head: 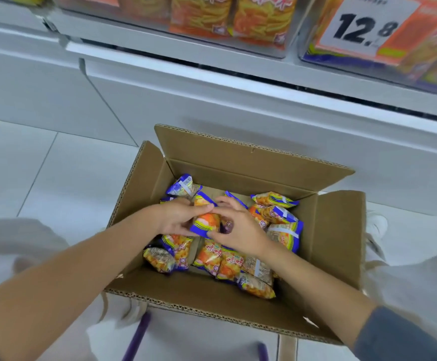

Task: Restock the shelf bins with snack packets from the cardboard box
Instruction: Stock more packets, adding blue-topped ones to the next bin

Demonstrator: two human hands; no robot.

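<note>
1. Found pale tiled floor [42, 173] with thin grey joints, evenly lit.
2. Noted white shelving plinth [212, 108] standing on it, panel seam at left.
3. Recorded white shelf ledge [144, 48] above, dark gap beneath.
4. Logged two purple bars [136, 334] at bottom edge.

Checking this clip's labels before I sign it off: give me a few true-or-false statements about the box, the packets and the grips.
1. The left grip and the right grip both hold one snack packet above the cardboard box. True.
2. That packet is the only one in the box. False: many loose packets lie on its bottom.
3. The box flaps are folded shut. False: they stand open.
4. A price sign reading 12.8 hangs on a shelf bin at the upper right. True.
</note>
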